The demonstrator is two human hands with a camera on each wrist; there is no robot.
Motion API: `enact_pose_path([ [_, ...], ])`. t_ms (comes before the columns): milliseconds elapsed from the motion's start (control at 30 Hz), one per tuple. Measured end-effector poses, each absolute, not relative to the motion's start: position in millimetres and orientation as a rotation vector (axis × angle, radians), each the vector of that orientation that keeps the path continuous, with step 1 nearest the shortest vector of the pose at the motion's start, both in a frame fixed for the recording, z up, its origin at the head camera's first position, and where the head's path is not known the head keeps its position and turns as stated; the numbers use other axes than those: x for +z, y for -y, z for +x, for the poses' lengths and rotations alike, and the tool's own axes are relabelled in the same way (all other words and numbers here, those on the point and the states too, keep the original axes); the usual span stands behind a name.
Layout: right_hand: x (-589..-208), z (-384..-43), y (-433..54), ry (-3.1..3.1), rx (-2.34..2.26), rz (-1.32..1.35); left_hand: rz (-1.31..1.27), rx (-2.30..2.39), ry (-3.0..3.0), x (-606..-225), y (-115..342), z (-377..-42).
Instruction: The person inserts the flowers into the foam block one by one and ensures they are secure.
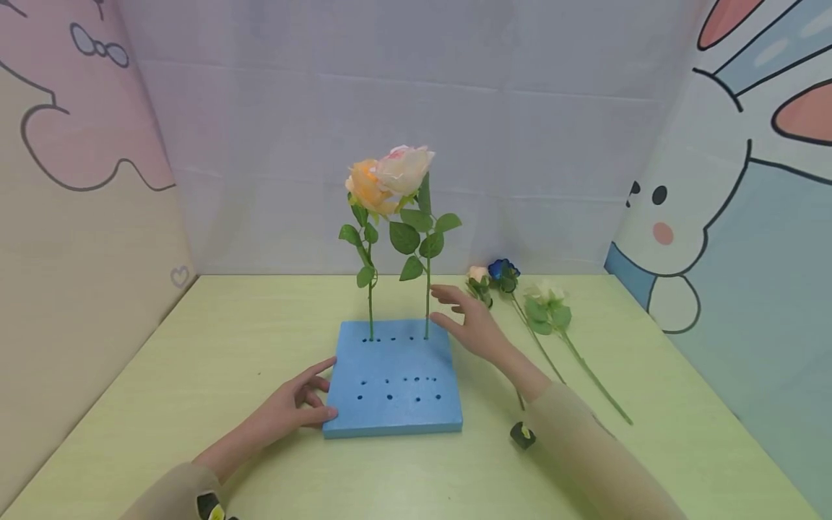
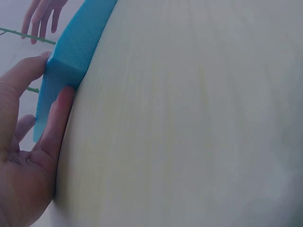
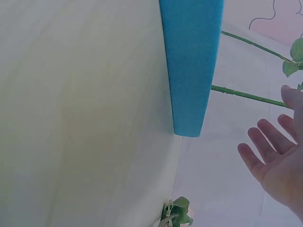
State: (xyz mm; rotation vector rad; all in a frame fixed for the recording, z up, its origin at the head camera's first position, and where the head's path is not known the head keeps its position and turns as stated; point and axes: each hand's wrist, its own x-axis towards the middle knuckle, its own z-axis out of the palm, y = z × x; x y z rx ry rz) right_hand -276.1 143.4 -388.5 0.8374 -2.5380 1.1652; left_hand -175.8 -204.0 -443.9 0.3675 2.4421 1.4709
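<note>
A blue foam board [image 1: 396, 365] with rows of small holes lies flat on the table. In its back row stand two artificial roses, an orange one [image 1: 370, 186] at left and a pale pink one [image 1: 404, 170] at right, their blooms overlapping in the head view. My left hand [image 1: 286, 408] rests against the board's left side, thumb by the front corner, fingertips along the edge. Close to the pink rose's stem [image 1: 427, 300], my right hand [image 1: 477, 325] is raised with fingers spread and loose, holding nothing. In the right wrist view its thumb [image 3: 289, 97] overlaps that stem's outline.
To the right of the board lie more flowers: a small peach rose [image 1: 477, 274], a blue rose [image 1: 503, 270] and a cream flower [image 1: 547, 296] with a long stem. My right forearm crosses over some stems. A pale curtain [image 1: 273, 180] hangs behind the table.
</note>
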Motion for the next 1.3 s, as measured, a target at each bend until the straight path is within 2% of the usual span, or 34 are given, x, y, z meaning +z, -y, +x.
enact_pose_path([
  [633,-380.3,-261.2,-198.8,2.591,1.158,0.733,0.376,1.467,-2.456,-445.2,204.8,-175.6],
  [1300,-381.0,-244.1,-275.5,2.805,0.845,0.572,0.38,1.443,-2.486,-445.7,204.5,-176.1],
])
